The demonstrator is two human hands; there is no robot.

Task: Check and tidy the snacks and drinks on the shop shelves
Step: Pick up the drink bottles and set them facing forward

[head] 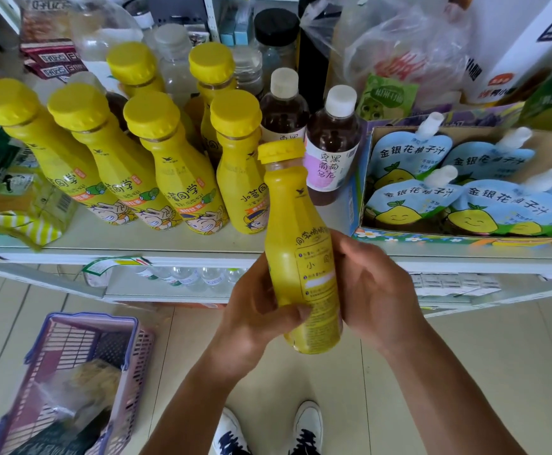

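A purple slatted basket point(90, 318) stands on the tiled floor point(481, 372). To its right is a pair of white shoes point(307, 421).

The bottle point(301, 251) is smooth plastic in a glossy yellow printed sleeve, its cap point(279, 150) ridged plastic. The pouches point(409, 198) are shiny film in a matt brown cardboard box point(396, 131). The basket point(71, 318) is slotted lilac plastic on smooth, faintly glossy floor tiles point(465, 356).
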